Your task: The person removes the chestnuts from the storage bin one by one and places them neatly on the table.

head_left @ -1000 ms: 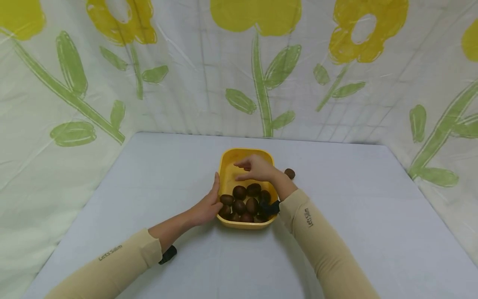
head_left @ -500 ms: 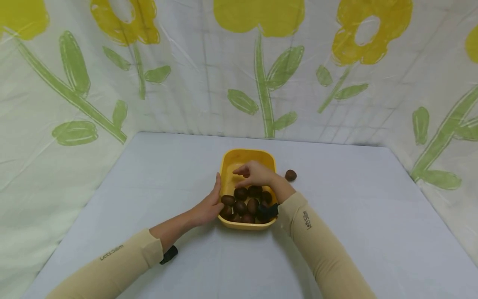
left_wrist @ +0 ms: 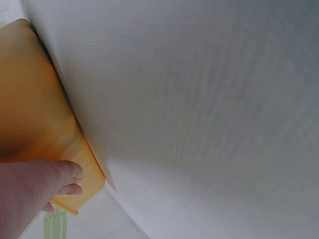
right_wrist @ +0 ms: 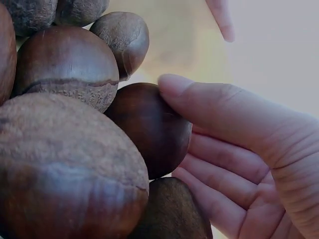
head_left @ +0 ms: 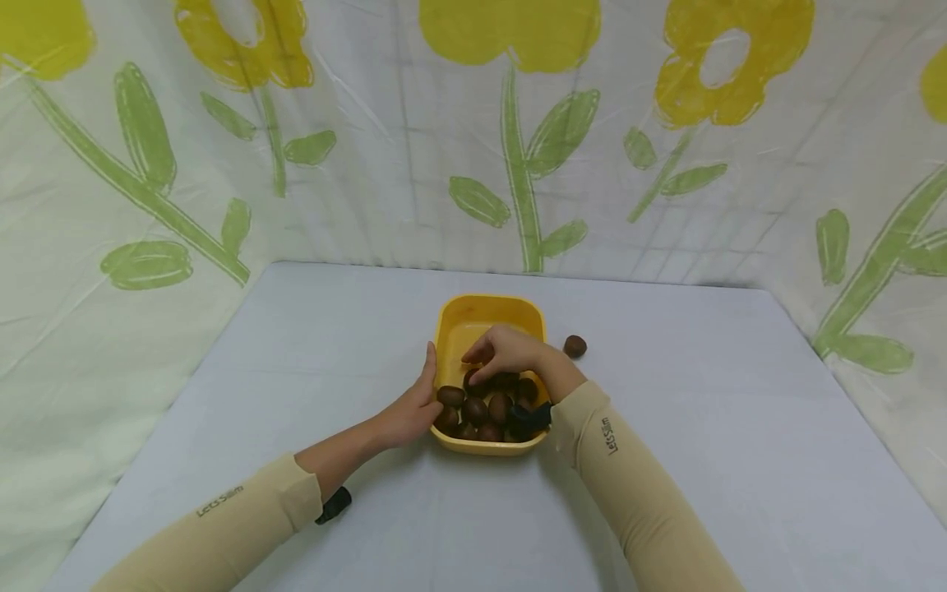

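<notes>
In the head view a yellow plastic tub (head_left: 453, 311) holds several brown chestnuts (head_left: 474, 410), gathered toward its near end. My left hand (head_left: 405, 418) rests against the tub's left side. Its fingers (left_wrist: 67, 172) lie along the outer wall in the left wrist view. Inside the tub, my right hand (head_left: 512, 352) reaches down over the nuts and pinches one dark chestnut (right_wrist: 149, 129). The thumb lies on that nut, with the other fingers behind it and partly hidden. More chestnuts (right_wrist: 65, 164) crowd close beside it in the right wrist view.
One loose chestnut (head_left: 575, 346) lies on the table (head_left: 666, 395) just right of the tub. A cloth with printed yellow flowers (head_left: 510, 33) hangs behind the table. Each wrist carries a black strap or device (head_left: 334, 504).
My right hand has lowered toward the chestnuts, and its thumb and fingers have come round one of them. The left hand stays against the tub.
</notes>
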Action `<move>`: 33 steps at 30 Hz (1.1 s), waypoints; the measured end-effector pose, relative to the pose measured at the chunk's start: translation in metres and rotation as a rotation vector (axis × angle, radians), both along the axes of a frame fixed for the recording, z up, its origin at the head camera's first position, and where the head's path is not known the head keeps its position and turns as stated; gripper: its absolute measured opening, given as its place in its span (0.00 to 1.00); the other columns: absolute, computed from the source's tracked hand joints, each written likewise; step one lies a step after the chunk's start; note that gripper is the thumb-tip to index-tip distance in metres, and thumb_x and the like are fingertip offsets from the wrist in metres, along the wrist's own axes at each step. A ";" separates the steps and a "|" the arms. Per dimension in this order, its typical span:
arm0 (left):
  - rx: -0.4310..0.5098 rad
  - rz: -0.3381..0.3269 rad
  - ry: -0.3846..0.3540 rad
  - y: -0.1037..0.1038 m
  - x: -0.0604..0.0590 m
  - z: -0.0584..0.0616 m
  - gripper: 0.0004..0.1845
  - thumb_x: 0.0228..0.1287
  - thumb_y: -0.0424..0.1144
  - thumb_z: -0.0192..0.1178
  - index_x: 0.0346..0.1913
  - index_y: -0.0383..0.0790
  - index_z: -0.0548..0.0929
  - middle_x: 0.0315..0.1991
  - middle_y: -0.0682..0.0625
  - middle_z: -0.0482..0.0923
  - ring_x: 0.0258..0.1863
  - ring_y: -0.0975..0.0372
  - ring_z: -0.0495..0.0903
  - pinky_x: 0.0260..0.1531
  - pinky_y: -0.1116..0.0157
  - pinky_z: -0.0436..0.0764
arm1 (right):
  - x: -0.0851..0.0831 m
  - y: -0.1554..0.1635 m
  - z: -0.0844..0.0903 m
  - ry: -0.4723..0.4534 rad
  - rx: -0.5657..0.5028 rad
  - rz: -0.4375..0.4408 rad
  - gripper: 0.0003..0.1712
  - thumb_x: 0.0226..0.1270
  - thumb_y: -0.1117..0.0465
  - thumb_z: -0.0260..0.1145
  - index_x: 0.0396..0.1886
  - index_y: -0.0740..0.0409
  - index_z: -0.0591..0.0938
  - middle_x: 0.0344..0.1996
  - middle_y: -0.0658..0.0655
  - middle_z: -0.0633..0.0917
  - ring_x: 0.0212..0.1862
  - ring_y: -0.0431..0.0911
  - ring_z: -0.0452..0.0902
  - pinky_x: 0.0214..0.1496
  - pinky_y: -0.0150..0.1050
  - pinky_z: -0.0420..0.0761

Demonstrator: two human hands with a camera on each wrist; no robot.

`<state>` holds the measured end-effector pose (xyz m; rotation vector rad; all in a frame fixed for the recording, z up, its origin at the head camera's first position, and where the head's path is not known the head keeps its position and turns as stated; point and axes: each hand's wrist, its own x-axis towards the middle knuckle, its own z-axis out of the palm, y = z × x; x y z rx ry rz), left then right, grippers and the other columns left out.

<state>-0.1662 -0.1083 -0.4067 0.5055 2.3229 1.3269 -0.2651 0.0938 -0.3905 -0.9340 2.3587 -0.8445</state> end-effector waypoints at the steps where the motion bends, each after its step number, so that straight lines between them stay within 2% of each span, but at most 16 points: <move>1: 0.000 0.000 0.002 0.000 0.000 0.000 0.45 0.62 0.28 0.39 0.69 0.41 0.17 0.74 0.46 0.20 0.74 0.54 0.28 0.70 0.51 0.37 | 0.000 0.000 0.000 -0.009 0.001 0.004 0.23 0.52 0.58 0.72 0.48 0.63 0.83 0.44 0.56 0.86 0.49 0.45 0.82 0.52 0.36 0.79; 11: -0.008 0.016 -0.010 0.001 0.000 0.000 0.45 0.62 0.29 0.39 0.69 0.43 0.18 0.74 0.47 0.20 0.74 0.56 0.30 0.70 0.53 0.38 | 0.002 -0.001 0.001 -0.074 0.011 0.063 0.20 0.50 0.63 0.72 0.46 0.61 0.84 0.40 0.54 0.88 0.41 0.38 0.82 0.47 0.32 0.79; 23: -0.004 0.014 -0.004 0.001 0.000 0.000 0.45 0.61 0.28 0.39 0.69 0.41 0.18 0.74 0.45 0.20 0.74 0.54 0.29 0.70 0.51 0.37 | 0.004 -0.003 0.001 -0.074 0.011 0.087 0.21 0.50 0.64 0.72 0.47 0.63 0.83 0.41 0.56 0.87 0.43 0.39 0.81 0.48 0.31 0.79; 33: -0.001 0.019 -0.012 0.001 0.000 0.000 0.45 0.62 0.28 0.39 0.69 0.41 0.18 0.74 0.46 0.19 0.74 0.55 0.28 0.70 0.52 0.37 | 0.005 -0.003 0.000 -0.066 0.019 0.069 0.22 0.50 0.65 0.72 0.48 0.62 0.83 0.42 0.55 0.87 0.43 0.39 0.81 0.50 0.32 0.79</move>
